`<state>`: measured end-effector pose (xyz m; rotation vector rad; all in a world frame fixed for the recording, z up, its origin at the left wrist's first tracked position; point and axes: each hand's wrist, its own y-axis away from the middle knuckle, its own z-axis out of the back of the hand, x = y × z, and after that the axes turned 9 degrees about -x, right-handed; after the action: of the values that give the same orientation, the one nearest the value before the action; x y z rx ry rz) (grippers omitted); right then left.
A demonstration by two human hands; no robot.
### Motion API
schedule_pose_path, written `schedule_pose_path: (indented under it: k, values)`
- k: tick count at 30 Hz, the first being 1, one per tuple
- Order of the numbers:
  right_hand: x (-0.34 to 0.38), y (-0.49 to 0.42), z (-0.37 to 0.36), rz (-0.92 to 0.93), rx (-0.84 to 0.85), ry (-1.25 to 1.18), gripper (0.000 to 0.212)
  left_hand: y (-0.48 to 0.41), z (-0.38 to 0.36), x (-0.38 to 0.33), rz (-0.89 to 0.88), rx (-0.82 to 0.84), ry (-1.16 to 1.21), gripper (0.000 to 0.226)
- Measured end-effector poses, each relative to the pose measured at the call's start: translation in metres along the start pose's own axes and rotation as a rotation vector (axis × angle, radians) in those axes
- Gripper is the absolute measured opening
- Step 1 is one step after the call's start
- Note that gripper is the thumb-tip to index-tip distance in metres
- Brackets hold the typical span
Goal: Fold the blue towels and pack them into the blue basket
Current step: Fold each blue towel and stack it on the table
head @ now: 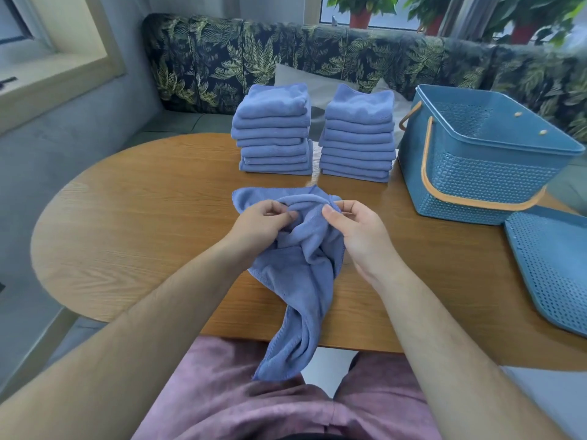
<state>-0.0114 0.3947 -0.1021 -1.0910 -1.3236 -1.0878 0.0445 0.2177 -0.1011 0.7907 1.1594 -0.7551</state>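
Oval wooden table (133, 217), leaf-print sofa (222, 58) behind, potted plants (362, 7)

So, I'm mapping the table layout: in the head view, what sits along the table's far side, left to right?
left stack of folded blue cloth towels, right stack of folded blue cloth towels, blue perforated plastic basket with orange handles.

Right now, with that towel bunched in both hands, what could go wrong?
1. The towel is twisted between the left hand and right hand, its tail hanging past the table edge; the fold may come out crooked.
2. The left stack and right stack stand tall just behind; flicking the towel flat could topple them.
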Motion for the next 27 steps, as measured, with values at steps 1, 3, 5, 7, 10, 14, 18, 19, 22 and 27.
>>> schedule_pose_path:
  k: [1,3,5,7,10,14,18,19,22,27]
  values:
    - [0.001,-0.001,0.002,0.014,-0.028,-0.011,0.016,-0.001,0.003,-0.002,0.008,-0.017,0.064,0.013]
    - [0.004,-0.008,0.009,0.032,-0.091,-0.024,0.012,-0.004,0.012,-0.008,0.021,-0.058,0.181,0.009]
    - [0.007,-0.018,0.018,0.048,-0.143,-0.028,0.01,-0.011,0.028,-0.014,0.031,-0.145,0.262,0.006]
    - [0.009,-0.03,0.028,0.076,-0.233,-0.008,0.009,-0.022,0.047,-0.019,0.04,-0.267,0.311,0.006]
    - [0.014,-0.046,0.042,0.129,-0.41,0.097,0.008,-0.034,0.07,-0.025,0.04,-0.457,0.441,0.008]
    - [0.014,-0.054,0.046,0.097,-0.426,0.213,0.011,-0.029,0.065,-0.016,0.009,-0.4,0.494,0.014]
    - [0.013,-0.05,0.048,-0.03,-0.221,0.181,0.027,-0.02,0.057,0.003,0.057,-0.207,0.344,0.017]
    - [0.017,-0.049,0.049,-0.057,-0.155,0.156,0.023,-0.02,0.059,0.003,0.057,-0.211,0.308,0.016]
    - [0.035,-0.05,0.054,-0.054,-0.051,0.141,0.014,-0.026,0.069,-0.012,0.027,-0.194,0.297,0.013]
    - [0.093,-0.066,0.059,0.106,-0.091,0.16,0.01,-0.036,0.087,-0.086,-0.125,-0.163,0.413,0.015]
